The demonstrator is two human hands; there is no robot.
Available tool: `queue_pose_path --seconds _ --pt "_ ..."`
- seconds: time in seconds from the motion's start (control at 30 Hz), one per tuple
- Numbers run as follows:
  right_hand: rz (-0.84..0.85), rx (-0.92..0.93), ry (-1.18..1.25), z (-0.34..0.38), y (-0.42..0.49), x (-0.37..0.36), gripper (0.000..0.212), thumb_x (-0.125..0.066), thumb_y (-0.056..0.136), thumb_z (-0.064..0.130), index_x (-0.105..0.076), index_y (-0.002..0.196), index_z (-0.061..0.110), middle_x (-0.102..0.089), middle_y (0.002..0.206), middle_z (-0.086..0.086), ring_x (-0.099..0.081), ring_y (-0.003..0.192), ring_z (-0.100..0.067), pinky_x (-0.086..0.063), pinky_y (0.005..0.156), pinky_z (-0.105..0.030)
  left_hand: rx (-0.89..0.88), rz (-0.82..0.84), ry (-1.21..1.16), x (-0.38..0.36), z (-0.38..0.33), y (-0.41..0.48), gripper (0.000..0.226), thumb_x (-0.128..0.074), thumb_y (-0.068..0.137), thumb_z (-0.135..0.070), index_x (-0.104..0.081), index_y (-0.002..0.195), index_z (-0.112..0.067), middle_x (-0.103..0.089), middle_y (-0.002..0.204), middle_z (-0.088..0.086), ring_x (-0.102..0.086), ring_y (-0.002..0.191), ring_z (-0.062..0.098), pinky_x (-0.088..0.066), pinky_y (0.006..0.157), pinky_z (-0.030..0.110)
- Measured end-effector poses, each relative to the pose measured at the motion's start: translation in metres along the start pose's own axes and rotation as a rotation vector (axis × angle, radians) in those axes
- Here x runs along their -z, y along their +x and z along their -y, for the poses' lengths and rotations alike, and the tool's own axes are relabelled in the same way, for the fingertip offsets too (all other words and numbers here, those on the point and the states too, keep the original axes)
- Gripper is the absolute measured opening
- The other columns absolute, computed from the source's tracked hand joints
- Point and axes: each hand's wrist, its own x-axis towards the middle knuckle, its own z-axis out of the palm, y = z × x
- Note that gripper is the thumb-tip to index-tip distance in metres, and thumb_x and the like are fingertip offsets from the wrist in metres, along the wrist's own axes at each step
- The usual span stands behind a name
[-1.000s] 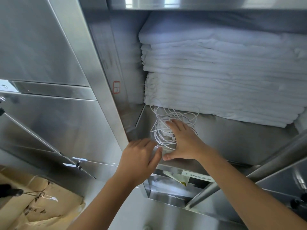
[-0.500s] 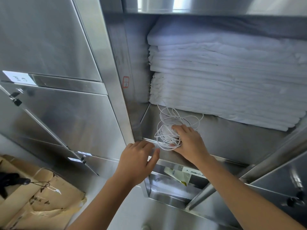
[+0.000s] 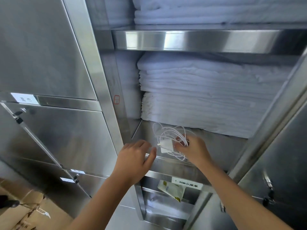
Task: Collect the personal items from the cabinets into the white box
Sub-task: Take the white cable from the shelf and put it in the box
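A white charger with a coiled white cable point(image 3: 167, 145) is lifted just above the steel shelf point(image 3: 221, 146) of the open cabinet, at the shelf's front left. My right hand point(image 3: 193, 151) grips the cable coils and the charger block. My left hand point(image 3: 135, 161) hovers just left of the charger, fingers apart, holding nothing. A small white and yellow packet point(image 3: 172, 190) lies in the compartment below. The white box is not in view.
Folded white linen point(image 3: 207, 100) fills the shelf behind the charger, with more on the shelf above. Closed steel doors point(image 3: 49, 133) stand at the left, an open door point(image 3: 282, 171) at the right. Cardboard point(image 3: 25, 213) lies at the bottom left.
My right hand has closed on the cable bundle and lifted it, so the charger block now shows. The left hand has come off the shelf edge. The view has tilted upward.
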Motion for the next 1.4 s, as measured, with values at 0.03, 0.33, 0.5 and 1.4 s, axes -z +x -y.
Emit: queue_pose_path --seconds 0.03,0.33,0.5,1.4 --pt "-0.022 -0.011 0.024 0.001 0.000 0.002 0.012 -0.085 0.075 0.027 -0.074 0.077 0.031 -0.065 0.061 0.024 -0.064 0.064 0.006 -0.041 0.053 -0.012 -0.012 -0.011 -0.001 0.003 -0.003 0.003 0.056 -0.018 0.097 -0.054 -0.066 0.098 -0.026 -0.067 0.100 -0.010 -0.062 0.084 0.019 -0.045 0.079 0.032" --pt "-0.129 -0.091 0.039 0.006 0.001 0.010 0.014 -0.081 0.076 0.030 -0.075 0.085 0.022 -0.072 0.071 0.014 -0.067 0.067 -0.001 -0.052 0.060 -0.025 -0.121 -0.078 -0.013 0.013 -0.002 0.026 0.050 -0.022 0.097 -0.053 -0.065 0.098 -0.027 -0.067 0.099 -0.009 -0.060 0.079 0.016 -0.042 0.073 0.028" --pt "-0.092 -0.085 -0.110 -0.001 0.005 0.006 0.016 -0.076 0.079 0.040 -0.069 0.085 0.027 -0.068 0.071 0.014 -0.064 0.066 -0.005 -0.047 0.058 -0.024 -0.148 -0.072 -0.068 0.005 0.006 0.032 0.046 -0.026 0.097 -0.051 -0.065 0.094 -0.026 -0.067 0.094 -0.007 -0.061 0.080 0.017 -0.044 0.074 0.029" --pt "0.298 -0.154 -0.224 0.008 0.037 -0.004 0.028 -0.080 0.050 0.050 -0.065 0.074 0.053 -0.071 0.079 0.029 -0.065 0.072 0.011 -0.049 0.065 -0.017 -0.202 -0.086 -0.140 -0.015 0.035 0.038 0.044 -0.028 0.099 -0.050 -0.064 0.091 -0.026 -0.062 0.086 -0.011 -0.056 0.071 0.008 -0.038 0.065 0.021"
